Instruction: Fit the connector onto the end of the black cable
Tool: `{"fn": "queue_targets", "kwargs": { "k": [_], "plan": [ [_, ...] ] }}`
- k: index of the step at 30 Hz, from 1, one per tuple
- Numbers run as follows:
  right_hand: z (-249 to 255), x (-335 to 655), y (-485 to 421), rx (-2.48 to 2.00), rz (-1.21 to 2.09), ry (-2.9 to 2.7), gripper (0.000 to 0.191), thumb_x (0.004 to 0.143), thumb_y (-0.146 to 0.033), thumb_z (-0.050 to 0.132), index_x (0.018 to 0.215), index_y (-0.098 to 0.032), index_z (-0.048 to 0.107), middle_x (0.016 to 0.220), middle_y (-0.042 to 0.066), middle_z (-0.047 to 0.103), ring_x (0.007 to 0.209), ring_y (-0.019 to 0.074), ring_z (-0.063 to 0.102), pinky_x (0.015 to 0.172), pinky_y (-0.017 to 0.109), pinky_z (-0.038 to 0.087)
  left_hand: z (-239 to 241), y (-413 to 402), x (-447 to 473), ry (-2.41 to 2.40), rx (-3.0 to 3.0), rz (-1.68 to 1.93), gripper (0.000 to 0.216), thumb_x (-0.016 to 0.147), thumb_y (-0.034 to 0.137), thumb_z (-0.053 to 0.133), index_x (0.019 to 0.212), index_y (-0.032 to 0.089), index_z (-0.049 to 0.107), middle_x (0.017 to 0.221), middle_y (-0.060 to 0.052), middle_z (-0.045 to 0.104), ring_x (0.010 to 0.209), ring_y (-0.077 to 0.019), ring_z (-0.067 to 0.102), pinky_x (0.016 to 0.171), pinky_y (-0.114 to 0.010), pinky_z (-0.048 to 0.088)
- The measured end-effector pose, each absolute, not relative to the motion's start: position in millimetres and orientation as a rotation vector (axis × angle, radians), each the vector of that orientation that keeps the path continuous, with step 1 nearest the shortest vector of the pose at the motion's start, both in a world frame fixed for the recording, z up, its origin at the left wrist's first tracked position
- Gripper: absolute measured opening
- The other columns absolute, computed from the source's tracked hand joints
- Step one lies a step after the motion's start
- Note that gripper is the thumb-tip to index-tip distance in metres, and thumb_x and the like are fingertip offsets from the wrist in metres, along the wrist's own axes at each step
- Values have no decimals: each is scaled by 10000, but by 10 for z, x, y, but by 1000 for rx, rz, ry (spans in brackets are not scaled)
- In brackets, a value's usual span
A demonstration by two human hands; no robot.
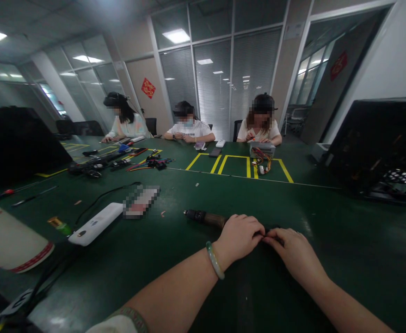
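Single view, worn on head. Looked forward and down across green surface (196, 277) from its near edge. Left grip (239, 236) and right grip (295, 252) sat close to lens, low in centre of frame, forearms entering from bottom edge. Wide lens bowed ceiling and walls. Three people (189, 129) at far side faced camera, well apart from wearer. Black box (379, 138) closed right edge, dark panel (15, 143) left edge.

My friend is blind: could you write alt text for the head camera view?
A person's left hand and right hand pinch a small dark item together on a dark green table. A dark cylindrical tool lies behind the left hand; three people sit opposite.
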State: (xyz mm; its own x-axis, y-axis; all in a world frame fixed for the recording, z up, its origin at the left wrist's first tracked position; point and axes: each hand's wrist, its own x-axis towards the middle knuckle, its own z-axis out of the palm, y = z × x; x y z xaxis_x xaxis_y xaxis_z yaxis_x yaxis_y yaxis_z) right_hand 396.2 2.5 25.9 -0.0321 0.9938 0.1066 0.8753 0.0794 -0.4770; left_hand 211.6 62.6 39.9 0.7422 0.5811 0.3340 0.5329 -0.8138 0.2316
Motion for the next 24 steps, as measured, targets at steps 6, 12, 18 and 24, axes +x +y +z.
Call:
{"fn": "queue_targets", "kwargs": {
  "k": [6,12,18,24],
  "plan": [
    [250,3969,21,-1832,511,-1947,223,897,-425,525,937,-288,696,915,24,696,864,253,613,765,388,449,415,623,2113,904,2835,566,94,932,300,556,964,264,637,1018,19,624,944,-192,561,811,-335,405],
    [238,4008,21,-1831,657,-1896,265,861,-475,552,988,-282,684,960,29,693,879,246,625,715,340,490,390,635,2109,894,2842,571,90,935,300,550,959,271,632,1015,32,618,942,-181,554,826,-331,399],
    [224,4033,24,-1868,571,-1907,237,872,-434,530,968,-292,694,912,15,698,806,236,629,666,327,474,382,642,2101,891,2834,574,81,928,300,565,961,265,631,1020,29,620,953,-184,554,828,-331,399],
    [252,4025,9,-1885,533,-1911,244,882,-438,526,953,-277,695,911,35,682,809,243,613,686,347,475,392,652,2086,863,2829,564,88,922,309,585,981,258,624,1034,34,625,965,-178,556,849,-335,399]
  ]
}}
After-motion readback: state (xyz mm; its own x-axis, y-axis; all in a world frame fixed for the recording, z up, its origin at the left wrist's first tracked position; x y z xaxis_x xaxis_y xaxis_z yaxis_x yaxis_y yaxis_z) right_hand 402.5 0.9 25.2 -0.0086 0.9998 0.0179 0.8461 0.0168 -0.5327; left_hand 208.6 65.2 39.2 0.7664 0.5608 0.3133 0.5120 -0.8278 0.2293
